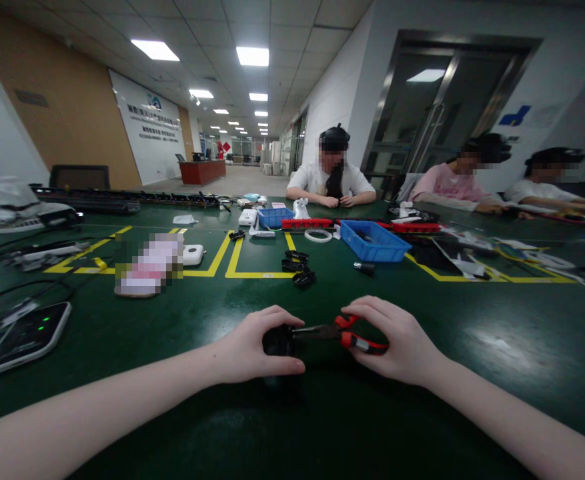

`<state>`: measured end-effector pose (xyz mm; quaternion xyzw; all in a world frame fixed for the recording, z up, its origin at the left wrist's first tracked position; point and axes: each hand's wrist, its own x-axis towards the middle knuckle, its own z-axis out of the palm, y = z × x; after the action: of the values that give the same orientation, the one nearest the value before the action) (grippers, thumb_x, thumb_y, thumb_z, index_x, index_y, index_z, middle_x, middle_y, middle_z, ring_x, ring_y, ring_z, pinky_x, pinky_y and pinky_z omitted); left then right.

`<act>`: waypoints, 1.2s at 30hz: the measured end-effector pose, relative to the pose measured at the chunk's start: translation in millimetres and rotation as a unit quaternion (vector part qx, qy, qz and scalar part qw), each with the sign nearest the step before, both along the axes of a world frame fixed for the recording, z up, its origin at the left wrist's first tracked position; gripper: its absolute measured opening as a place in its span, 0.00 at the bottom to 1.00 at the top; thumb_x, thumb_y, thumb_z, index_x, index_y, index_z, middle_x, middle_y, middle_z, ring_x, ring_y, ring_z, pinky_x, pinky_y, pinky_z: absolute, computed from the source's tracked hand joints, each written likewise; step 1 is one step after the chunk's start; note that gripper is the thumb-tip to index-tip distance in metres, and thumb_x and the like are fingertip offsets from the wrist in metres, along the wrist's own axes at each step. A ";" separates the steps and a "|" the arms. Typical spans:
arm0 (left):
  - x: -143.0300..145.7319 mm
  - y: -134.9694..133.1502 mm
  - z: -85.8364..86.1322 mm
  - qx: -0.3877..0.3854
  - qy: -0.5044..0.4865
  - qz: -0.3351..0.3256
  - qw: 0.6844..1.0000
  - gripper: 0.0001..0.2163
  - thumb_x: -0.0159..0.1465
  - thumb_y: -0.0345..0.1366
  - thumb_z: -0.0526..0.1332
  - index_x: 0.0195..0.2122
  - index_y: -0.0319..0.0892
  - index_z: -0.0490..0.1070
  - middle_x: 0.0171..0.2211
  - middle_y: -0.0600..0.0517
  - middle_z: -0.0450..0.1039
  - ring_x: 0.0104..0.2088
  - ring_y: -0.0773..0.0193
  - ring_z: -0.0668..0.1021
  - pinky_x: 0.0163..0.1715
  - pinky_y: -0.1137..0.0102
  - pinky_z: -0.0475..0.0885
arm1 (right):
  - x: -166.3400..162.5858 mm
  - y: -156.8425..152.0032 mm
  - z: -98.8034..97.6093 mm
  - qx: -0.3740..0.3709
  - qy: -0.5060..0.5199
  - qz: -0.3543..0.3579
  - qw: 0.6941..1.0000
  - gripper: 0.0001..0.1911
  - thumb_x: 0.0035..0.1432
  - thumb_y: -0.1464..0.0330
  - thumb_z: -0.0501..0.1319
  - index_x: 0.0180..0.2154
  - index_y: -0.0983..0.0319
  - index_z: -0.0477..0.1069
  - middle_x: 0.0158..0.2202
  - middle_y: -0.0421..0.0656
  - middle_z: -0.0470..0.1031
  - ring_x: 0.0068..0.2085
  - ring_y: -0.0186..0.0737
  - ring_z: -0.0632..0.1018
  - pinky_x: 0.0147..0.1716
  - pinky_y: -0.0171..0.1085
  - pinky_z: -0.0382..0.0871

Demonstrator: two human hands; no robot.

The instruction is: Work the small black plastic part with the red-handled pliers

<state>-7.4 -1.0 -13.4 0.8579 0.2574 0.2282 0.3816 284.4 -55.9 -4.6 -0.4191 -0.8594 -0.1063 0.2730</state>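
My left hand point(259, 347) is closed around a small black part point(278, 341), its thumb and fingers wrapped about the sides. What kind of part this is cannot be made out. In my right hand point(397, 337) is a pair of needle-nose pliers point(345, 333) with red and black handles. The pliers point left, and their narrow jaws reach the right side of the black part, between my left thumb and fingertips. Whether the jaws grip it is too small to tell. Both hands are just above the dark green table point(212, 427).
Several black parts point(299, 267) lie beyond my hands, near a blue bin point(375, 241) and a short black cylinder point(363, 267). A phone point(152, 263) and a device with green lights point(29, 337) are at left. People point(331, 173) sit across the table.
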 end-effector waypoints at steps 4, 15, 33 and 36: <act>0.1 -0.3 0.2 0.000 -0.001 -0.002 1.000 0.25 0.57 0.44 0.71 0.55 0.46 0.72 0.52 0.48 0.73 0.52 0.52 0.75 0.54 0.58 0.70 | -0.9 -0.8 -0.8 -0.003 0.000 -0.003 1.000 0.22 0.49 0.68 0.65 0.48 0.59 0.70 0.44 0.48 0.78 0.42 0.47 0.80 0.42 0.44 0.75; -0.2 0.4 -1.6 0.009 0.000 -0.001 1.000 0.25 0.57 0.45 0.71 0.54 0.45 0.73 0.51 0.47 0.73 0.51 0.52 0.76 0.55 0.58 0.69 | -2.5 -1.6 -2.4 -0.003 -0.004 0.006 1.000 0.21 0.49 0.68 0.65 0.47 0.60 0.70 0.44 0.48 0.78 0.42 0.47 0.80 0.41 0.44 0.76; -0.3 -0.3 -0.3 0.009 -0.004 0.002 1.000 0.24 0.56 0.44 0.72 0.53 0.45 0.74 0.50 0.48 0.74 0.50 0.52 0.77 0.54 0.58 0.70 | -2.2 -2.6 -2.2 0.028 -0.020 0.016 0.999 0.21 0.51 0.68 0.64 0.49 0.60 0.68 0.43 0.48 0.78 0.41 0.46 0.80 0.40 0.43 0.76; -0.3 -4.5 3.0 0.023 -0.014 0.009 1.000 0.25 0.57 0.43 0.72 0.55 0.45 0.72 0.51 0.47 0.73 0.51 0.53 0.76 0.55 0.58 0.69 | -3.1 -3.1 -1.1 0.025 -0.020 0.016 0.999 0.21 0.51 0.68 0.64 0.48 0.60 0.68 0.43 0.48 0.78 0.41 0.46 0.80 0.39 0.42 0.76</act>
<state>-7.7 -5.5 -10.4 0.8611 0.2545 0.2492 0.3628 281.3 -59.1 -5.7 -0.3961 -0.8684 -0.1322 0.2675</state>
